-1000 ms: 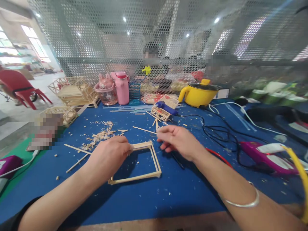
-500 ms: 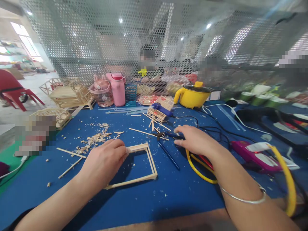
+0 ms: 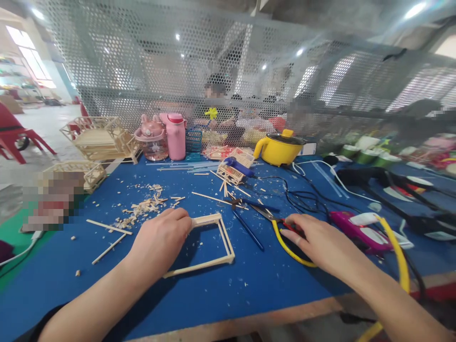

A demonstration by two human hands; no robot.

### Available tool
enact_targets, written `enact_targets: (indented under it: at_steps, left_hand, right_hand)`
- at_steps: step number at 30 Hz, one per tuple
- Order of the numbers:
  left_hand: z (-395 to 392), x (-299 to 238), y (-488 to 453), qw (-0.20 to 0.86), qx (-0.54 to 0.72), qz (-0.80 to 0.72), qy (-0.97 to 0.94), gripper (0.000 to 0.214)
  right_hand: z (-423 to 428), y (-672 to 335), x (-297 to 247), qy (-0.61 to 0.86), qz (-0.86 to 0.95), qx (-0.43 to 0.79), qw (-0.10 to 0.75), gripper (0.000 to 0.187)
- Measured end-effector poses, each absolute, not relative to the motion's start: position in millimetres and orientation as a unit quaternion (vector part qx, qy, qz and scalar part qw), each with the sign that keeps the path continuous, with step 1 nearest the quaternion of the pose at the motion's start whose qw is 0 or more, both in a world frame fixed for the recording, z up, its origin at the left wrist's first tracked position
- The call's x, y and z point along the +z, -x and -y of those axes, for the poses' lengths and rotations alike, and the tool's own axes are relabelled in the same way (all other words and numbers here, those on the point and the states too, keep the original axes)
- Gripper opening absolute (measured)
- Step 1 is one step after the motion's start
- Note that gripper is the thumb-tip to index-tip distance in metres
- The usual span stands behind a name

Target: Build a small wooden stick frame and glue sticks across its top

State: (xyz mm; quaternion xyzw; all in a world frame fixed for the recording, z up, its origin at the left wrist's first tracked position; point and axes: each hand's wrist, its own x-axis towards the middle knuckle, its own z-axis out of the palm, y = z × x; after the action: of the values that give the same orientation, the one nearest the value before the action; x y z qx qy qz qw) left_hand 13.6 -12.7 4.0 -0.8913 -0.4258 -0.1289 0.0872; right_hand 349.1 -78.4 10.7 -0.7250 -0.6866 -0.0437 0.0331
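Note:
My left hand (image 3: 162,240) is closed on the upper left part of a rectangular frame of thin wooden sticks (image 3: 224,240), which lies on the blue tabletop; the frame's left side is hidden by the hand. My right hand (image 3: 315,237) has its fingers and thumb closed around the red inner handle of a pair of scissors (image 3: 276,232), which have a large yellow loop and blades pointing up and left. Beside the scissor blades lie blue-handled pliers (image 3: 247,228) with spread handles, touched by neither hand.
Wood chips (image 3: 144,206) and loose sticks (image 3: 109,227) lie on the left. Behind are a blue glue gun (image 3: 238,167), a pink flask (image 3: 175,137), a yellow pot (image 3: 281,149) and wooden stick models (image 3: 103,137). Black cables (image 3: 306,194) and a purple device (image 3: 356,232) are on the right.
My right hand has moved off the pliers, right and toward me, onto the scissors' handle. My left hand stays on the stick frame. The view has turned slightly.

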Motion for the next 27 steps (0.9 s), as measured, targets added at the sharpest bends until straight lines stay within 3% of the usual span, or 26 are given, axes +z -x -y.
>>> enact_targets:
  at_steps: [5,12,16,22,27]
  left_hand:
    - [12.3,3.9,-14.6,0.090,-0.131,0.430,0.889,0.025]
    - [13.7,4.0,-15.7,0.087,-0.126,0.437,0.887,0.027]
    - [13.8,2.3,-15.2,0.084,-0.124,0.436,0.887,0.027]
    - [16.9,2.1,-15.2,0.091,-0.132,0.432,0.888,0.025]
    - [15.5,-4.9,-14.1,0.072,-0.200,0.429,0.878,0.026]
  right_hand:
    - [88.5,-344.3,32.1,0.722,0.691,-0.039,0.007,0.042]
    - [-1.8,-310.4,68.7,0.646,0.726,-0.164,0.173,0.035]
    - [-84.2,-296.8,59.9,0.672,0.714,-0.092,0.174,0.061]
    - [-132.8,-314.2,40.9,0.666,0.721,0.005,0.189,0.029]
    - [-123.9,-329.1,36.7,0.682,0.674,0.052,0.279,0.031]
